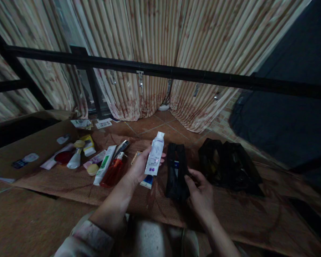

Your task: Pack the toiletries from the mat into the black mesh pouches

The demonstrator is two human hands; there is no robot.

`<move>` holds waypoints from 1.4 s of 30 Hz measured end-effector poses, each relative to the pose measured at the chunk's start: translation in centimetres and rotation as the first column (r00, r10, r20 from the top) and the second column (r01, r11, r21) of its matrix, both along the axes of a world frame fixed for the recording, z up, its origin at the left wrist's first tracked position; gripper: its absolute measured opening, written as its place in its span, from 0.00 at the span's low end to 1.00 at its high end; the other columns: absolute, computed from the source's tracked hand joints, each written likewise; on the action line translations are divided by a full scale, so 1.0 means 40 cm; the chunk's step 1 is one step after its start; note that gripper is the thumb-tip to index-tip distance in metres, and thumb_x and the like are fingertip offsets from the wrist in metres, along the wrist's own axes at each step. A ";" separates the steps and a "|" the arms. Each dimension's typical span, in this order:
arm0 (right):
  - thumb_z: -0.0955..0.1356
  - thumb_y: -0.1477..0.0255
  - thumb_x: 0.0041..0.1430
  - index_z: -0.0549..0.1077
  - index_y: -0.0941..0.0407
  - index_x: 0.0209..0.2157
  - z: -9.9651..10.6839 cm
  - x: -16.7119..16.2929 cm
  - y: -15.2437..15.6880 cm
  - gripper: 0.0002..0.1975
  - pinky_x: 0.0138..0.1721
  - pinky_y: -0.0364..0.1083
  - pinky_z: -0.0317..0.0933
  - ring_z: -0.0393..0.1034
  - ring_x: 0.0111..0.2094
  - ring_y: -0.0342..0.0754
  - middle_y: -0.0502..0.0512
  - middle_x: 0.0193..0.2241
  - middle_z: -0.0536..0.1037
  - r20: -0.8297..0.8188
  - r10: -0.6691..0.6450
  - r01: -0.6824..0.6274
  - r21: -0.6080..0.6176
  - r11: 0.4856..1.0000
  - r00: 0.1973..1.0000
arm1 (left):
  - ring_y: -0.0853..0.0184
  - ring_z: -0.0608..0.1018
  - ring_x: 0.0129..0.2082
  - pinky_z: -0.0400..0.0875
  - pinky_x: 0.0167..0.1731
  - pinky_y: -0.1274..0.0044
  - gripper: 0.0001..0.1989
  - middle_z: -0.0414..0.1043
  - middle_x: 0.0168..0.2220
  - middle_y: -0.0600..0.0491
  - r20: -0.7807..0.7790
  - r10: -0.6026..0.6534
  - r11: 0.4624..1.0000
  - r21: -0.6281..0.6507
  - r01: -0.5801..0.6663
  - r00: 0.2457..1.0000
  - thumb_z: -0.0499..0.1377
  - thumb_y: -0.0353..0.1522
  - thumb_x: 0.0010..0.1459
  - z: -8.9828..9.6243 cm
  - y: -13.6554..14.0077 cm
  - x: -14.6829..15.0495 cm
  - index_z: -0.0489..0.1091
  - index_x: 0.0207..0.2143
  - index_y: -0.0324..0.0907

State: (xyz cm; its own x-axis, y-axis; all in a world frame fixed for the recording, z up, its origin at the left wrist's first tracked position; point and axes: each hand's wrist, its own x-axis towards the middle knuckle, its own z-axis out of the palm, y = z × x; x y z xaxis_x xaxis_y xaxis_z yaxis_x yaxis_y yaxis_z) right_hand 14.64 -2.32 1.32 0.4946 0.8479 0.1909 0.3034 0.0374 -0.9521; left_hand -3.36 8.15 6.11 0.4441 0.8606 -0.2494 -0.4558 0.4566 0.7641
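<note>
My left hand [140, 165] is closed around a white squeeze tube [155, 154] with purple print, held up with its cap end pointing away from me. Under it, a blue and white tube [147, 181] lies on the brown cloth. My right hand [202, 192] grips the near right edge of a small black pouch [171, 182], thumb on top. Through the pouch's opening a blue and white item [176, 167] shows inside; its kind is not clear. To the left of my left hand stand out a red pump bottle [112, 173] and a white and green tube [105, 165], both lying down.
Black bags [230, 166] sit to the right. Leftward are a yellow packet [88, 144], a white brush-like item [75, 159], a round yellow-lidded item [92, 169] and a cardboard box [42, 142]. A dark rail [160, 69] crosses before striped curtains [155, 32].
</note>
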 end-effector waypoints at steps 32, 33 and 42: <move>0.66 0.62 0.51 0.74 0.56 0.40 0.006 0.000 0.002 0.17 0.34 0.44 0.64 0.71 0.35 0.48 0.56 0.37 0.78 0.005 0.005 -0.005 -0.010 1.000 1.000 | 0.66 0.78 0.30 0.72 0.31 0.75 0.19 0.75 0.31 0.48 -0.141 0.099 0.992 0.093 -0.086 0.985 0.68 0.39 0.42 -0.027 0.006 -0.001 0.71 0.32 0.35; 0.66 0.62 0.51 0.74 0.56 0.40 0.006 0.000 0.001 0.16 0.34 0.44 0.64 0.71 0.35 0.48 0.56 0.37 0.78 0.004 0.008 -0.008 -0.011 1.000 1.000 | 0.66 0.78 0.30 0.72 0.31 0.75 0.19 0.75 0.31 0.48 -0.149 0.100 0.991 0.098 -0.086 0.984 0.68 0.39 0.41 -0.026 0.006 -0.001 0.71 0.32 0.36; 0.67 0.62 0.51 0.73 0.57 0.41 0.004 -0.001 -0.001 0.17 0.35 0.45 0.64 0.72 0.35 0.49 0.57 0.38 0.77 -0.003 -0.002 0.002 -0.011 1.000 1.000 | 0.65 0.78 0.31 0.71 0.34 0.74 0.19 0.74 0.32 0.48 -0.144 0.055 0.990 0.138 -0.035 0.988 0.68 0.38 0.41 -0.026 0.004 -0.001 0.70 0.33 0.36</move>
State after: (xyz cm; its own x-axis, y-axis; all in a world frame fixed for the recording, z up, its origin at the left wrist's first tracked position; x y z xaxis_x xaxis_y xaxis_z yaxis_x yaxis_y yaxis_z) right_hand 14.59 -2.35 1.48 0.4972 0.8488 0.1797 0.3002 0.0261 -0.9535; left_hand -3.42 8.32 5.08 0.3709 0.9091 -0.1895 -0.3518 0.3264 0.8773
